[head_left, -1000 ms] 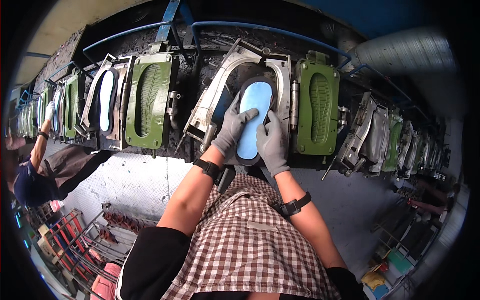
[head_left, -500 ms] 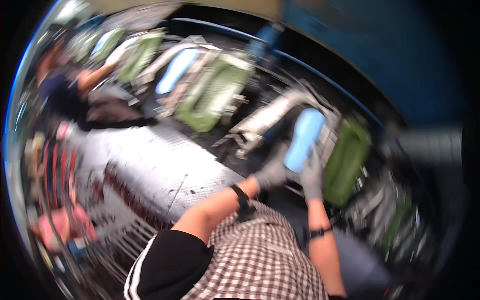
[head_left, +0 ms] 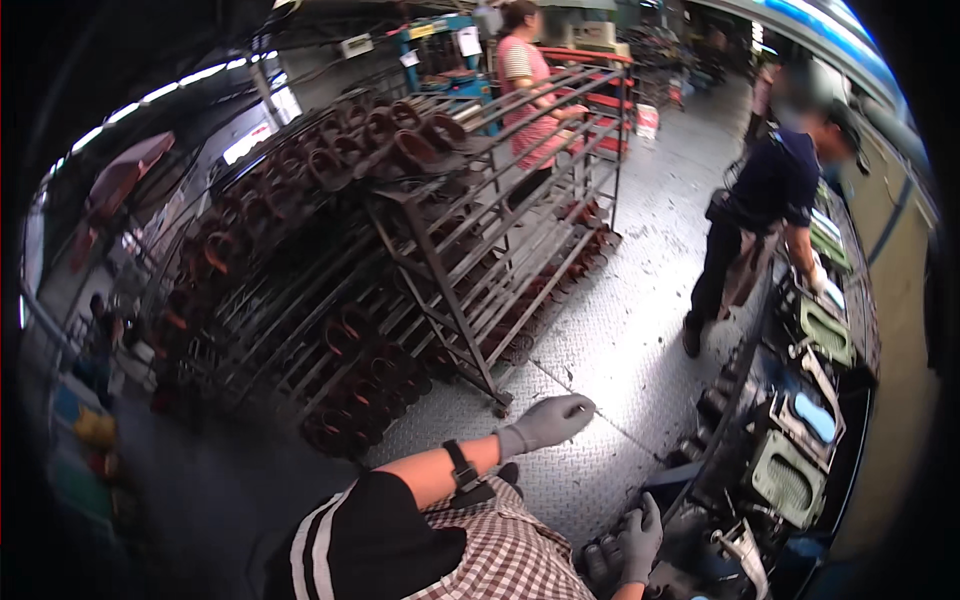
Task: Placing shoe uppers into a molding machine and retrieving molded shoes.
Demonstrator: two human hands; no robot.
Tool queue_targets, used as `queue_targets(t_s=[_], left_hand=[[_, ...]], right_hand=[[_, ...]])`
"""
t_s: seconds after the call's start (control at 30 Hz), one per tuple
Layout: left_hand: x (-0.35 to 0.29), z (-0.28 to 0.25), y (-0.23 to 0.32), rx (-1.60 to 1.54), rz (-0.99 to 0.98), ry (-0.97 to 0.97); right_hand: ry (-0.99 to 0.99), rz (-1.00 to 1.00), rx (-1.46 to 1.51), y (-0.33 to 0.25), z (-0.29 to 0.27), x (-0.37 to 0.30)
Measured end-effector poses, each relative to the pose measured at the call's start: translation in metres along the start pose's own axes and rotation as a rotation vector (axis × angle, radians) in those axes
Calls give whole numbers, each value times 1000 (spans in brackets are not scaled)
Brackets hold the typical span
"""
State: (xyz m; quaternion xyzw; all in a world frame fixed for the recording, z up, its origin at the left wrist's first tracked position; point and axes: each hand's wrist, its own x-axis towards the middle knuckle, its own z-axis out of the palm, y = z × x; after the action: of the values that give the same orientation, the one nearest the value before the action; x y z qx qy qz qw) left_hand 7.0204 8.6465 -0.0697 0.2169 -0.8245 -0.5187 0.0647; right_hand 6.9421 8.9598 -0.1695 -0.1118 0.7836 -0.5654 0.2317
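My left hand (head_left: 546, 422), in a grey glove, reaches out over the metal floor with its fingers curled closed. Whatever they may hold is hidden. Lower down, my right hand (head_left: 640, 540), gloved in grey too, hangs beside the dark edge of the machine line with thumb and fingers partly spread, nothing visible in it. Just beyond it on the line are a grey metal clamp arm (head_left: 742, 556), a green sole-shaped mould (head_left: 790, 480) and a light-blue foot-shaped piece (head_left: 815, 418).
A metal rack (head_left: 428, 270) stands ahead on the left, its tiers loaded with brown sandals (head_left: 415, 150). One co-worker (head_left: 765, 190) in dark clothes bends over the line at the right. Another person (head_left: 525, 90) in pink stands behind the rack. Diamond-plate floor (head_left: 630, 330) runs between.
My view has swung left from the moulds to the rack. Both hands have come away from the light-blue foot-shaped piece and moved apart, the left one out over the floor.
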Motion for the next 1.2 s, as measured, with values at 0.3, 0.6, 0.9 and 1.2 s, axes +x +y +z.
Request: queue_targets(t_s=[0.3, 0.6, 0.9, 1.2], left_hand=[[-127, -240, -95, -247, 157, 1093], [-295, -412, -112, 308, 259, 2116], [-445, -521, -151, 473, -52, 1884], [-603, -653, -316, 1114, -126, 1770]], right_hand=[[-278, -749, -179, -272, 233, 144], [-181, -1101, -417, -500, 425, 267], [-580, -1254, -722, -550, 513, 258], [-389, -1330, -412, -523, 525, 264]])
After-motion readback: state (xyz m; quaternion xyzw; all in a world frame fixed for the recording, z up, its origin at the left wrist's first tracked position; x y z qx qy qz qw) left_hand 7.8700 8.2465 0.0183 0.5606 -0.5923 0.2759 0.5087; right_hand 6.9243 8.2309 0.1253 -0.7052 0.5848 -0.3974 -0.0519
